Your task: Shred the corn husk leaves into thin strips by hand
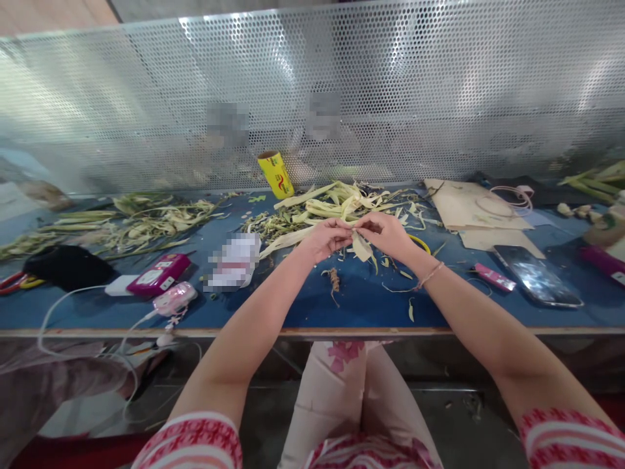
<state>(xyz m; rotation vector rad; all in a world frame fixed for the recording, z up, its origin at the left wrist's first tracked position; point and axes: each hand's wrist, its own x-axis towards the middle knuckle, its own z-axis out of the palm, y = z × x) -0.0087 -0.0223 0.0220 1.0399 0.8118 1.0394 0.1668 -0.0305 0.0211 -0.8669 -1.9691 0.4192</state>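
Note:
Over the middle of the table, my left hand [328,240] and my right hand [385,234] meet with fingertips pinched together. Between them is a pale green dried leaf [362,249], its broad end hanging down below the fingers. My left hand's thumb and forefinger are closed at the leaf's top, and my right hand pinches it from the other side. Just behind the hands lies a loose heap of similar leaves and stalks [336,202]. A small brown dried sprig [334,280] lies on the table in front of my left hand.
A yellow tube [276,174] stands tilted by the perforated metal screen [195,98]. Purple box [159,275], white cables and more stalks [161,225] lie left. To the right are brown paper [473,205], a phone [537,275] and a pink packet [494,278]. The blue table [303,312] ends near my lap.

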